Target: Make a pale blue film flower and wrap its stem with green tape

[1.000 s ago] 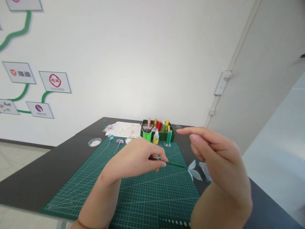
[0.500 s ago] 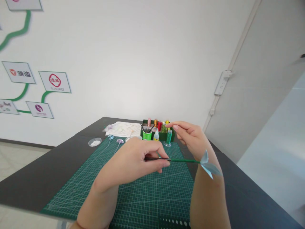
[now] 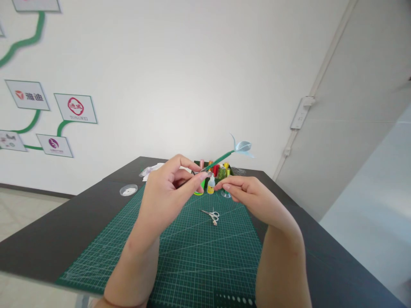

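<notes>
The wall has small signs. One sign (image 3: 75, 108) has a red round logo and the word "TONGWEI" under it. Another sign (image 3: 28, 95) has a red mark and the Chinese words "雅迪". A lower sign (image 3: 54, 144) has a purple logo; its words are too small to read.

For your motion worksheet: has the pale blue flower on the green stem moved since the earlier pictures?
Yes. The flower has risen and swung left, from low over the cutting mat to above the green box.
</notes>
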`<act>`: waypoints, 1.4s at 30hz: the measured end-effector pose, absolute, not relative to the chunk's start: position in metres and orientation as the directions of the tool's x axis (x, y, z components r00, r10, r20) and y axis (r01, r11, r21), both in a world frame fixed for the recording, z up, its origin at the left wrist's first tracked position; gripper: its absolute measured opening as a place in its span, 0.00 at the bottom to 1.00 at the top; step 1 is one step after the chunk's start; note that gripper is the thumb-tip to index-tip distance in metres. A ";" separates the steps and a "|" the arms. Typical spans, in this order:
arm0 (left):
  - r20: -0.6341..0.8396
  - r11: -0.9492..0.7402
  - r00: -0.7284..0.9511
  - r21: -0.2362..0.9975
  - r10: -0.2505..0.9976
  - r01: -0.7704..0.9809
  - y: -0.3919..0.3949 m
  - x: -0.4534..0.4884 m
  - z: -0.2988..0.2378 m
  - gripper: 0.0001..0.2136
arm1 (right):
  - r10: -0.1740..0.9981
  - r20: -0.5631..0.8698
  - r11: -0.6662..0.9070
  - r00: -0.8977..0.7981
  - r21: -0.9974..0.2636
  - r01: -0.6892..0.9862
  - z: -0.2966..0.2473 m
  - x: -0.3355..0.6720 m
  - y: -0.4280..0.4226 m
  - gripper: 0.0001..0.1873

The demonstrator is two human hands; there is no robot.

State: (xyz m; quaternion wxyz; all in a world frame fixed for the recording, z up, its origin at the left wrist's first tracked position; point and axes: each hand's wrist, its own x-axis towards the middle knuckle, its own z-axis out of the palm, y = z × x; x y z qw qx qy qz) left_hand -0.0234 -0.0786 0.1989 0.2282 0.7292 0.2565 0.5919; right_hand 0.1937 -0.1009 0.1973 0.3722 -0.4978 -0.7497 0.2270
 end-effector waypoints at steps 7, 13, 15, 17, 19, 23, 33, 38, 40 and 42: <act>0.786 -0.799 0.146 0.579 0.600 0.165 -0.074 -0.023 0.196 0.04 | 0.925 0.306 0.380 -0.226 -0.741 0.553 0.195 0.199 -0.097 0.16; 0.795 -0.804 0.119 0.583 0.594 0.118 -0.067 -0.021 0.193 0.05 | 0.929 0.292 0.369 -0.226 -0.764 0.529 0.193 0.203 -0.097 0.18; 0.789 -0.796 0.107 0.599 0.606 0.092 -0.064 -0.021 0.193 0.04 | 0.920 0.339 0.389 -0.194 -0.756 0.526 0.192 0.204 -0.096 0.17; 0.774 -0.783 0.118 0.619 0.622 0.063 -0.060 -0.020 0.193 0.04 | 0.893 0.434 0.433 -0.121 -0.754 0.494 0.191 0.206 -0.093 0.16; 0.755 -0.766 0.149 0.642 0.639 0.032 -0.056 -0.019 0.194 0.04 | 0.855 0.518 0.478 -0.019 -0.772 0.419 0.190 0.208 -0.089 0.16; 0.712 -0.725 0.190 0.689 0.676 -0.005 -0.049 -0.013 0.193 0.05 | 0.800 0.583 0.530 0.141 -0.797 0.288 0.187 0.210 -0.082 0.18; 0.726 -0.720 0.041 0.686 0.686 -0.101 -0.048 -0.011 0.190 0.05 | 0.638 0.655 0.554 0.406 -0.756 0.348 0.179 0.207 -0.070 0.18; 0.733 -0.721 0.033 0.676 0.680 -0.150 -0.053 -0.010 0.189 0.04 | 0.759 0.613 0.525 0.219 -0.776 0.351 0.164 0.153 -0.052 0.18; 0.732 -0.718 0.054 0.678 0.680 -0.158 -0.054 -0.010 0.188 0.04 | 0.823 0.557 0.505 0.114 -0.808 0.305 0.153 0.124 -0.043 0.18; 0.722 -0.708 0.075 0.690 0.688 -0.149 -0.053 -0.009 0.187 0.05 | 0.839 0.544 0.530 0.022 -0.825 0.198 0.141 0.101 -0.036 0.16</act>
